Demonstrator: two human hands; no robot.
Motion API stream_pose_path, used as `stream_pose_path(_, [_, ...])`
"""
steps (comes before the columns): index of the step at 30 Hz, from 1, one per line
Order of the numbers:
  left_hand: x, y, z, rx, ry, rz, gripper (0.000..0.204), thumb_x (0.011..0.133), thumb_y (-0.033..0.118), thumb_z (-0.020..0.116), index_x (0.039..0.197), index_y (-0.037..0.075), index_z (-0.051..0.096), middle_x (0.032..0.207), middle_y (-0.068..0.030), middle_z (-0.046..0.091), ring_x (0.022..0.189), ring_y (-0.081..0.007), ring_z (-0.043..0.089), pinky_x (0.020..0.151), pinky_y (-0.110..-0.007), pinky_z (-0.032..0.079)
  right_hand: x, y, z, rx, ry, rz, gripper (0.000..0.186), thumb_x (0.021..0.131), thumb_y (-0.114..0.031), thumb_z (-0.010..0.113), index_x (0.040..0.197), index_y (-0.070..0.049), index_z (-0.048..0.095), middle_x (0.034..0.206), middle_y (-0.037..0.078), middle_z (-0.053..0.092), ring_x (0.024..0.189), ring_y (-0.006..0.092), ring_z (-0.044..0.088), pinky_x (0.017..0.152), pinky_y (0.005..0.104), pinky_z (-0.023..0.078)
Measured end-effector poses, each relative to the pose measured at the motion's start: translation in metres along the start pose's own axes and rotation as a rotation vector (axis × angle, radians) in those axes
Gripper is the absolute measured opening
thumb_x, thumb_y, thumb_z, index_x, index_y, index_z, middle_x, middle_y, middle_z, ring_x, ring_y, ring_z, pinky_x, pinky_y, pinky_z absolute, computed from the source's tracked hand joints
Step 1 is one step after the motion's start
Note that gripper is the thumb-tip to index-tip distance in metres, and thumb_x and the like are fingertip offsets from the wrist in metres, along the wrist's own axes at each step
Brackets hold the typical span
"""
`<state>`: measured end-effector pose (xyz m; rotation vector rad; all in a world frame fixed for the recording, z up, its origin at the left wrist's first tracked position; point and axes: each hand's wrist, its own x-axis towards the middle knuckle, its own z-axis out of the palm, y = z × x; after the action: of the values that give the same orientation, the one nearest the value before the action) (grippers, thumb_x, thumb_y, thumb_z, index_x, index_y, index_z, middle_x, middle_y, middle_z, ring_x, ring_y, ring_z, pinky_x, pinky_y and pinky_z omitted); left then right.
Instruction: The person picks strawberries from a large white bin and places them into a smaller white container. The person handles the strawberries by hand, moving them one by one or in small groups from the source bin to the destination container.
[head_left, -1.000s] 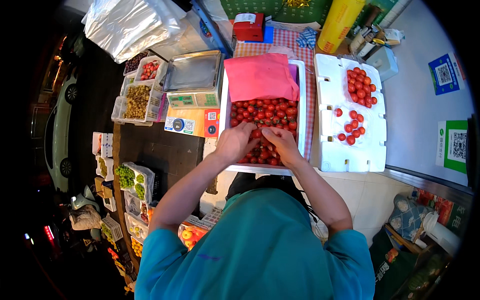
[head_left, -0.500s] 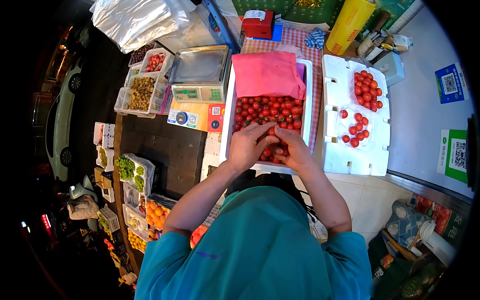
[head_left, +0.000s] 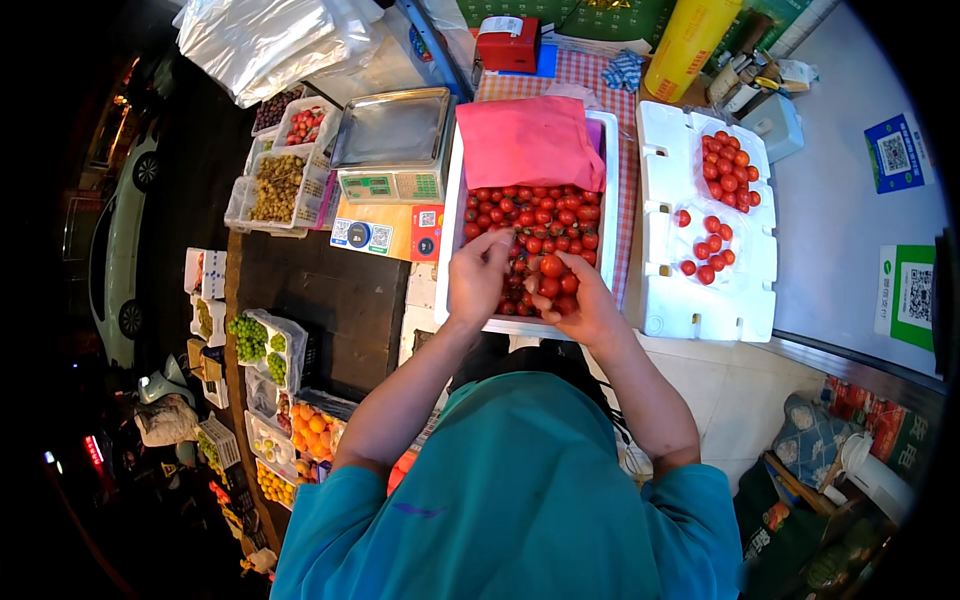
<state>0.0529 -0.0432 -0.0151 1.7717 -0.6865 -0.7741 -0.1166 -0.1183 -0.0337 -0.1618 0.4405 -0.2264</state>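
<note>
A white foam box (head_left: 611, 150) full of cherry tomatoes (head_left: 540, 205) stands in front of me, its far part covered by a pink sheet (head_left: 530, 143). My right hand (head_left: 588, 305) is cupped at the box's near right corner, with a few cherry tomatoes (head_left: 551, 266) held in its fingers. Over the left side of the box is my left hand (head_left: 480, 275), its fingertips drawn together just above the tomatoes; whether anything is between them is hidden. To the right, a white foam lid (head_left: 665, 295) bears two clear trays of cherry tomatoes (head_left: 713, 248), the far one fuller.
Left of the box stands a weighing scale (head_left: 390, 135), with baskets of grapes (head_left: 277, 188) and other fruit beyond. Crates of green grapes and oranges (head_left: 314, 430) line the lower left. A yellow roll (head_left: 692, 45) and a red device (head_left: 508, 45) stand at the back.
My hands have moved apart: the left has drawn back leftward from the right. Tomatoes now show in my right hand's fingers. The view has shifted slightly.
</note>
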Motion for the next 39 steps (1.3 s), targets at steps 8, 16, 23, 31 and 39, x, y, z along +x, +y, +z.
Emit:
stream_pose_path(8, [0.010, 0.011, 0.007, -0.722, -0.294, -0.647, 0.054, 0.111, 0.050, 0.033, 0.121, 0.007, 0.064, 0.097, -0.0043, 0.071, 0.084, -0.0145, 0.064, 0.073, -0.029, 0.047, -0.018, -0.014, 0.009, 0.283, -0.070, -0.219, 0.048, 0.110, -0.041, 0.037, 0.141, -0.006, 0.050, 0.135, 0.023, 0.061, 0.119, 0.0347, 0.065, 0.093, 0.0460, 0.056])
stream_pose_path(16, [-0.005, 0.073, 0.102, -0.532, -0.524, -0.353, 0.036, 0.108, 0.023, 0.044, 0.133, 0.000, 0.056, 0.118, -0.0091, 0.063, 0.103, -0.0198, 0.065, 0.084, -0.034, 0.053, -0.108, -0.069, -0.001, 0.318, 0.221, -0.638, 0.051, 0.110, -0.041, 0.038, 0.142, -0.003, 0.049, 0.137, 0.021, 0.058, 0.128, 0.0333, 0.057, 0.107, 0.0472, 0.047])
stream_pose_path(23, [-0.015, 0.092, 0.204, -0.411, -0.666, -0.330, 0.045, 0.107, 0.023, 0.052, 0.146, 0.000, 0.050, 0.137, -0.0098, 0.056, 0.128, -0.0214, 0.055, 0.111, -0.038, 0.042, -0.160, -0.118, -0.036, 0.246, 0.576, -0.828, 0.055, 0.110, -0.042, 0.037, 0.145, 0.001, 0.042, 0.133, 0.018, 0.057, 0.124, 0.0298, 0.055, 0.113, 0.0454, 0.041])
stream_pose_path(31, [0.005, 0.057, 0.139, -0.234, -0.480, -0.069, 0.032, 0.103, 0.015, 0.059, 0.130, -0.003, 0.064, 0.116, -0.0091, 0.069, 0.104, -0.0135, 0.062, 0.093, -0.027, 0.048, -0.196, -0.117, -0.040, 0.192, 0.634, -0.886, 0.057, 0.109, -0.038, 0.043, 0.147, 0.004, 0.039, 0.142, 0.019, 0.051, 0.135, 0.0286, 0.045, 0.116, 0.0459, 0.036])
stream_pose_path(39, [0.021, -0.056, -0.028, 0.678, -0.161, 0.117, 0.018, 0.093, 0.015, 0.072, 0.108, 0.005, 0.074, 0.082, -0.0141, 0.072, 0.072, -0.0204, 0.069, 0.070, -0.034, 0.056, -0.112, -0.047, -0.013, -0.727, 0.491, -0.665, 0.032, 0.104, -0.021, 0.056, 0.125, 0.002, 0.064, 0.099, 0.010, 0.070, 0.090, 0.0192, 0.070, 0.080, 0.0340, 0.056])
